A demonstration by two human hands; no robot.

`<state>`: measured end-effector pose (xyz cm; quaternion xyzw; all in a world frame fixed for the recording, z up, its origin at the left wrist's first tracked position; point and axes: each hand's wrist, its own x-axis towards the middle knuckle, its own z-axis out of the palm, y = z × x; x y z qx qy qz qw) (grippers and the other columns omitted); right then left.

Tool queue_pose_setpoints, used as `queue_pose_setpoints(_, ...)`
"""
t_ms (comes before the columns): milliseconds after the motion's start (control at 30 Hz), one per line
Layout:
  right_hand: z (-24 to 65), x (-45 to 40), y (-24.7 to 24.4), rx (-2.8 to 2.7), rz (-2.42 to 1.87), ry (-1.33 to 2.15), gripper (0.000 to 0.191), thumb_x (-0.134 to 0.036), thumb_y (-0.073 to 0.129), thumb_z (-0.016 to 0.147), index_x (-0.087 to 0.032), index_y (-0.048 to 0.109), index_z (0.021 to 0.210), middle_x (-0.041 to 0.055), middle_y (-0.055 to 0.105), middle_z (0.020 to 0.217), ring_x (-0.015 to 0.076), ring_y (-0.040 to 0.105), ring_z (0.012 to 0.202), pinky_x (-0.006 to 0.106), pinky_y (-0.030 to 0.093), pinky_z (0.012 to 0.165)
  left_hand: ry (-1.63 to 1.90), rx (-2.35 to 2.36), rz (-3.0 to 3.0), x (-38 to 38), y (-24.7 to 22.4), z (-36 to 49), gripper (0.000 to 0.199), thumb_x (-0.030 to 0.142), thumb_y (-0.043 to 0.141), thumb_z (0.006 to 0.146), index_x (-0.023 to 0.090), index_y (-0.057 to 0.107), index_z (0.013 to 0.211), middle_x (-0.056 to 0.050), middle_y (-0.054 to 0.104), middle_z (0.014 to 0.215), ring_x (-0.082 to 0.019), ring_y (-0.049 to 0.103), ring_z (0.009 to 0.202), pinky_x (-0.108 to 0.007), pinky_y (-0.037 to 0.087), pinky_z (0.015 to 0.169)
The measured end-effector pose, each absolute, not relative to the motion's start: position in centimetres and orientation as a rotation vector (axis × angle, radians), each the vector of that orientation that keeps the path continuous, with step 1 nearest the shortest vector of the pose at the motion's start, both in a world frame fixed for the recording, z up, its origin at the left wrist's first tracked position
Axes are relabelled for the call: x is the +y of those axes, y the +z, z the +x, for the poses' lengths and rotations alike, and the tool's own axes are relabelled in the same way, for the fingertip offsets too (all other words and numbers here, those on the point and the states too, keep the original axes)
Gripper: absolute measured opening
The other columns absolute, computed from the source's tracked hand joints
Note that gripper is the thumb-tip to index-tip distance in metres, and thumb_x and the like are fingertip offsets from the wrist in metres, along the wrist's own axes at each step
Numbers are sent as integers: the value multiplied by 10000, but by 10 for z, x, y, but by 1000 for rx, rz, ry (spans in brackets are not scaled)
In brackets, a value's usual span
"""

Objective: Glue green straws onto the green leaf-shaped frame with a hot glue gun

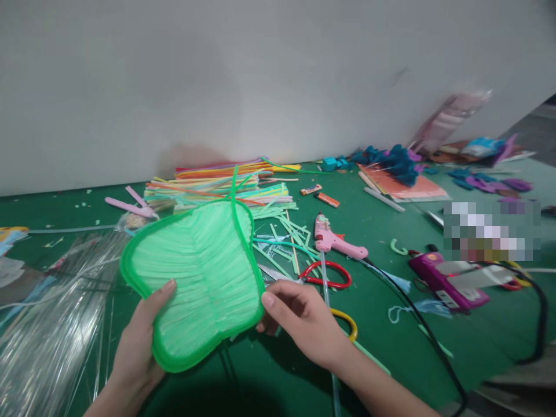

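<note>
Green tabletop [377, 231] against a pale wall [130, 87]; leaf-like green piece [195, 272] held up between two hands.
Left hand [134, 341] grasps its lower left side, thumb flat on the face (fingers behind it, hidden). Right hand [308, 327] lightly pinches the right edge. Looks light, the pleated middle soft and easily creased, the fuzzy rim [186, 365] springy but bendable. Best held by that rim, pressing little on the middle. Pink glue gun [324, 231] lies beyond the right hand.
</note>
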<state>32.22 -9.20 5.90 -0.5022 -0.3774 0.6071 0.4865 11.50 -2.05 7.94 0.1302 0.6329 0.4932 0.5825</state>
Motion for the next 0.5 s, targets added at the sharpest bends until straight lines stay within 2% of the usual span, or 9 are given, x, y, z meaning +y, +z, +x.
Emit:
queue_pose_setpoints(233, 322, -94, 57, -987, -1281, 1386, 431, -579, 849, 837, -212, 644, 740, -17, 654, 623, 120, 599, 570, 241, 469, 531, 1136, 1473, 308, -22, 78, 114, 497, 99, 699, 906, 206, 707, 1391, -69, 861, 989, -301, 841, 964, -444, 688, 924)
queue_pose_setpoints(500, 322, -94, 56, -1004, -1336, 1408, 444, -577, 836, 819, -211, 620, 694, -23, 612, 602, 115, 558, 540, 243, 434, 507, 1092, 1458, 315, -21, 77, 114, 448, 122, 700, 904, 195, 729, 1345, -82, 858, 1008, -317, 837, 984, -467, 693, 915)
